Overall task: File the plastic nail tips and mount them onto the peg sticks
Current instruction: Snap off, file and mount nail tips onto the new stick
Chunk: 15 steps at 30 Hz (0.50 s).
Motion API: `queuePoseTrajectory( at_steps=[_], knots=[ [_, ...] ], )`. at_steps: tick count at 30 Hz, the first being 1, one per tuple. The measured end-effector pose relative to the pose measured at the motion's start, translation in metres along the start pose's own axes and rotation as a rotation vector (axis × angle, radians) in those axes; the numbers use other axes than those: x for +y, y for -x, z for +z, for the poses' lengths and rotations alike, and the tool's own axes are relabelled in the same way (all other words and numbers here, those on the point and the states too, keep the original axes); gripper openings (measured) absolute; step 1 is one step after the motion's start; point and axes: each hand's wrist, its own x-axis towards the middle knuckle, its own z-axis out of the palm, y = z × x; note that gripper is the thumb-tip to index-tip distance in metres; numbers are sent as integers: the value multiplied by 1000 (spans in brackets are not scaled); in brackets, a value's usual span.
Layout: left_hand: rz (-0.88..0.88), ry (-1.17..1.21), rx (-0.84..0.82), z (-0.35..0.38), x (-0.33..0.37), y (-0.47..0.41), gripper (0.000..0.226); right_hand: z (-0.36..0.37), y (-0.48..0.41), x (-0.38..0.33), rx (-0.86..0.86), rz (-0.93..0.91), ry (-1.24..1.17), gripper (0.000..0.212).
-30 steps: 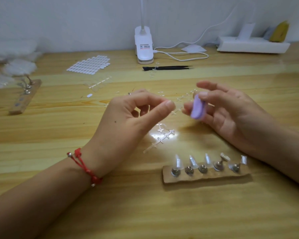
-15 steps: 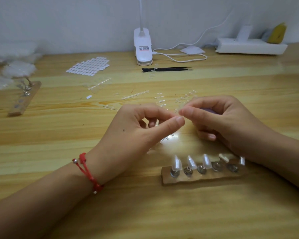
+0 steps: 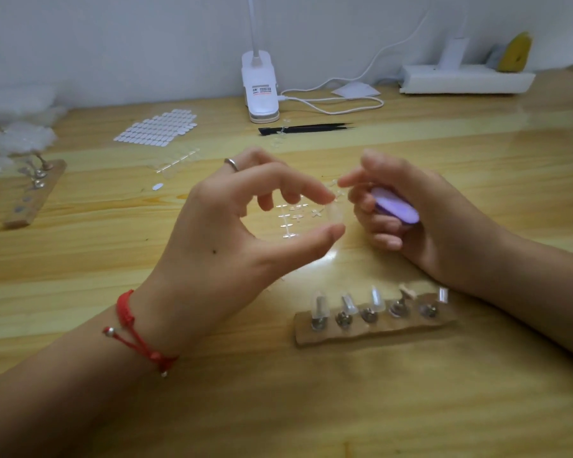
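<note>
My left hand (image 3: 232,226) pinches a clear plastic nail tip (image 3: 335,213) upright between thumb and forefinger above the table's middle. Just to its right, my right hand (image 3: 420,219) is curled around a small purple nail file (image 3: 396,205), its forefinger stretched toward the tip without touching it. Near the front, a brown peg holder (image 3: 371,327) carries a row of metal peg sticks, three with clear tips mounted (image 3: 348,304). Clear plastic sprue pieces (image 3: 291,219) lie on the wood under my hands.
A white clip lamp (image 3: 260,87) with its cable stands at the back, black tweezers (image 3: 305,128) in front of it. A sheet of adhesive tabs (image 3: 156,128) lies back left. A second peg holder (image 3: 33,193) is far left, a power strip (image 3: 467,82) back right.
My hands have drawn apart. The left hand has raised the clear tip and spread its fingers, while the right has pulled back, so the purple file shows again in its curled fingers.
</note>
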Motion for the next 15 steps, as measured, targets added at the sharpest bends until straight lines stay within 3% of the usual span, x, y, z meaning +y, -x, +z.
queuePoseTrajectory(
  at_steps=[3, 6, 15],
  knots=[
    [-9, 3, -149, 5, 20, 9, 21, -1, -1, -4, 82, 52, -169, 30],
    [34, -98, -257, 17, 34, 16, 22, 0, -1, -2, 74, 51, -171, 32],
    [10, -181, -233, 33, 41, 5, 21, 0, -1, 0, 71, 28, -123, 28]
  ],
)
